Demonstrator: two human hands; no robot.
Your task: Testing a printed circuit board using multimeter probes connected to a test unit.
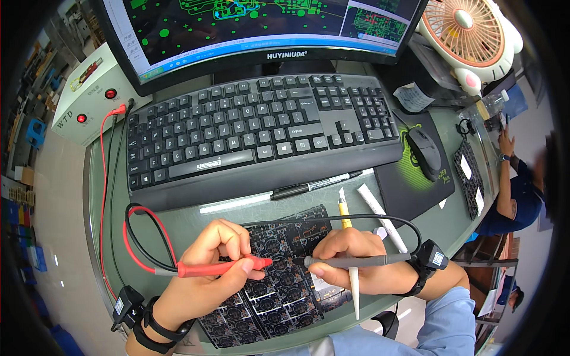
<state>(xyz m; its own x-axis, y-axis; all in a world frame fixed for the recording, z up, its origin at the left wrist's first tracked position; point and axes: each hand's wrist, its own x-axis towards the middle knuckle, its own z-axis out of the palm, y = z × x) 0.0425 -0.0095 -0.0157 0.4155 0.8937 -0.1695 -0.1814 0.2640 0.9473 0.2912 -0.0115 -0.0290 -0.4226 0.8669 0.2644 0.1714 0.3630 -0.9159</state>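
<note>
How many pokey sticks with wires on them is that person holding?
2: a red probe in the left hand, and a dark gray probe in the right hand. No others show.

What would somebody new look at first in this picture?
Probably the red probe in the left hand and the grey probe in the right hand, both over dark circuit boards. Next, the monitor glowing green at the top, and the peach fan at upper right.
</note>
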